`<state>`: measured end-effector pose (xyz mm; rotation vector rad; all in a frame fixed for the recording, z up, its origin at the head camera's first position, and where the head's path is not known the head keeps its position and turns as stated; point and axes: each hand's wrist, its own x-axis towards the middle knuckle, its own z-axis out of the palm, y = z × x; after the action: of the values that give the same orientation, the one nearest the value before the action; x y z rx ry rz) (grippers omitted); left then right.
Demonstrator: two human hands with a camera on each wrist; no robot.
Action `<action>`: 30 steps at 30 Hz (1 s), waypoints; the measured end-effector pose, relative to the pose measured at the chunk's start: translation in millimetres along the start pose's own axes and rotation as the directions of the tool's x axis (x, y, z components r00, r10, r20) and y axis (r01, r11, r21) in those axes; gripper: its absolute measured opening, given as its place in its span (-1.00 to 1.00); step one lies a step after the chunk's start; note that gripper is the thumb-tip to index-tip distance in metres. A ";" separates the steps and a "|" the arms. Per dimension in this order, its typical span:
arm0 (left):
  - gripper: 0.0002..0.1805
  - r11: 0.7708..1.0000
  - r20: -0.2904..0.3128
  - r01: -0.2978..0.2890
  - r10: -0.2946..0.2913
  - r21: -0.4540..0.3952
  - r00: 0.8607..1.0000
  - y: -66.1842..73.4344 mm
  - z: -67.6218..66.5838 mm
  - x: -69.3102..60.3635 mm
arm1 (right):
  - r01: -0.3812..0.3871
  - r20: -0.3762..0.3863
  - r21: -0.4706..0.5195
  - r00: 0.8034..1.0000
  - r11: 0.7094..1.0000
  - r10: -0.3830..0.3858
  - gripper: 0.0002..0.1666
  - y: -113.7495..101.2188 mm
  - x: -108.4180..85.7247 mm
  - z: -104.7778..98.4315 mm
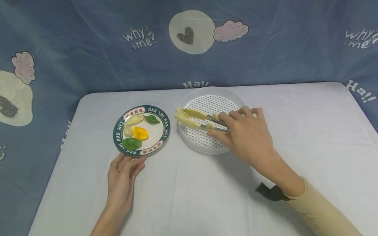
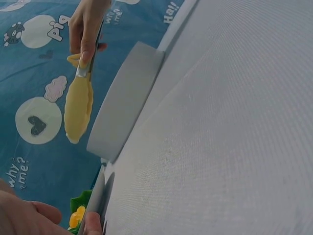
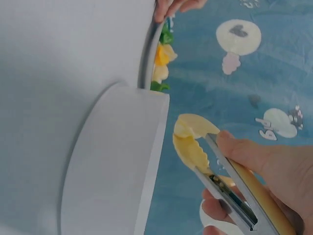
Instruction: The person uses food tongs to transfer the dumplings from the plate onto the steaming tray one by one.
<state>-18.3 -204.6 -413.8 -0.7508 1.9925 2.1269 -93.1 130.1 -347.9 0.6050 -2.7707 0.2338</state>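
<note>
While my right hand curls its fingers round the tongs, they point leftward from my grip, raised over the white tray. Their slim metal arms carry pale-yellow, scoop-like heads with wavy edges, and yellow covers the handles I pinch. The heads come together at the tips; I can't tell whether anything sits between them. Below these fingers, the tray is round, with a plain upright wall and a floor full of small holes.

My left hand is relaxed, fingers fairly straight and touching the near rim of the plate. Just beyond those fingertips lie two glossy green leaves, a bright yellow petal and two cream petals, inside a dark green lettered border. Both my hands are over the white worktop.
</note>
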 end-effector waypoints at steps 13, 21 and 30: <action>-0.11 1.000 -0.001 0.007 -0.007 0.001 1.000 0.5 0.3 -0.1 | -0.029 -0.014 0.002 0.999 1.000 0.029 -0.29 9.7 -3.2 0.1; -0.12 1.000 -0.003 0.011 -0.011 -0.002 1.000 -0.1 -0.3 0.1 | -0.035 -0.016 0.003 0.999 0.999 0.035 -0.26 10.7 -3.8 0.3; -0.13 1.000 -0.003 0.002 -0.002 -0.002 1.000 0.4 0.0 -0.2 | -0.043 -0.009 0.025 0.999 0.999 0.043 -0.12 9.7 -4.2 1.4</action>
<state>-18.3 -204.6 -413.4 -0.7564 1.9901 2.1279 -93.9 140.1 -351.4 0.5493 -2.7775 0.2796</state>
